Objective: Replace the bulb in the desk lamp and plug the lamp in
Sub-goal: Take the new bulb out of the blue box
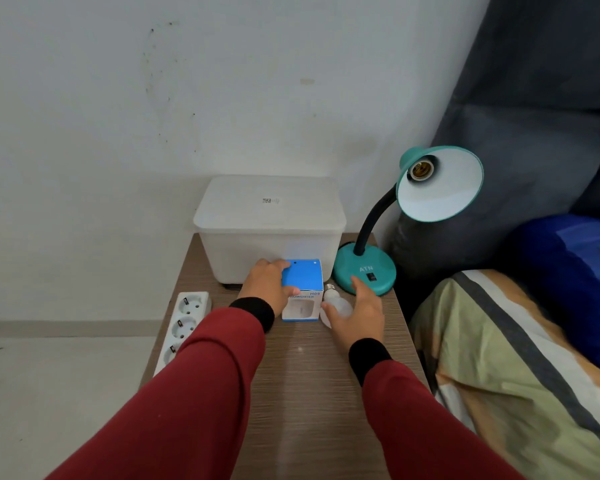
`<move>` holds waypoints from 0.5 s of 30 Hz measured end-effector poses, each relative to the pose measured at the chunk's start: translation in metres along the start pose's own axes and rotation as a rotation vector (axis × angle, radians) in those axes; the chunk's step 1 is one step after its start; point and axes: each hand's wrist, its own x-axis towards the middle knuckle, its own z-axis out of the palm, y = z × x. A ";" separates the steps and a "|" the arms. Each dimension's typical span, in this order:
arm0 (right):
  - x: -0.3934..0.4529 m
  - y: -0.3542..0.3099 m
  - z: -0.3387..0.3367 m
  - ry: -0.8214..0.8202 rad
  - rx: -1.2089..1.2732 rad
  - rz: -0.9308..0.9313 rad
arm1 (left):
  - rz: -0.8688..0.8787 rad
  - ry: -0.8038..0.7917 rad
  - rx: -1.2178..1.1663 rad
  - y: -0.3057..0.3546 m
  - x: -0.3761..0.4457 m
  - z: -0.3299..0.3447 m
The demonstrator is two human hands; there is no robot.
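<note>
A teal desk lamp (364, 271) stands at the table's back right, its shade (440, 185) tilted toward me with an empty socket (420, 170). A white bulb (336, 303) lies on the wooden table (309, 375) between a blue and white box (303, 282) and the lamp base. My left hand (265, 284) grips the box from its left side. My right hand (355, 313) rests over the bulb with fingers spread, thumb touching it. A white power strip (184, 323) lies along the table's left edge.
A white lidded plastic bin (271, 223) sits at the back of the table against the wall. A bed with a striped blanket (520, 375) and a blue pillow (568, 282) borders the right side. A dark cushion (520, 133) stands behind the lamp.
</note>
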 end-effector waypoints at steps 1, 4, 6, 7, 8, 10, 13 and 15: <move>0.000 -0.004 -0.002 0.040 0.024 -0.068 | -0.007 0.017 -0.019 0.000 0.000 0.002; 0.001 -0.018 -0.004 0.016 0.080 -0.173 | -0.041 0.075 -0.090 -0.001 -0.002 0.009; 0.002 -0.023 -0.001 -0.038 0.091 -0.186 | -0.057 0.109 -0.131 -0.002 -0.003 0.013; 0.003 -0.024 0.001 -0.048 0.110 -0.185 | -0.063 0.120 -0.159 -0.002 -0.003 0.014; 0.003 -0.024 0.003 -0.052 0.142 -0.175 | -0.066 0.128 -0.185 -0.002 -0.003 0.016; 0.004 -0.025 0.005 -0.052 0.193 -0.156 | -0.059 0.144 -0.209 -0.003 -0.003 0.018; 0.005 -0.024 0.007 -0.039 0.213 -0.157 | -0.034 0.188 -0.250 -0.004 -0.004 0.022; 0.006 -0.024 0.009 -0.030 0.232 -0.148 | -0.014 0.226 -0.287 -0.005 -0.006 0.024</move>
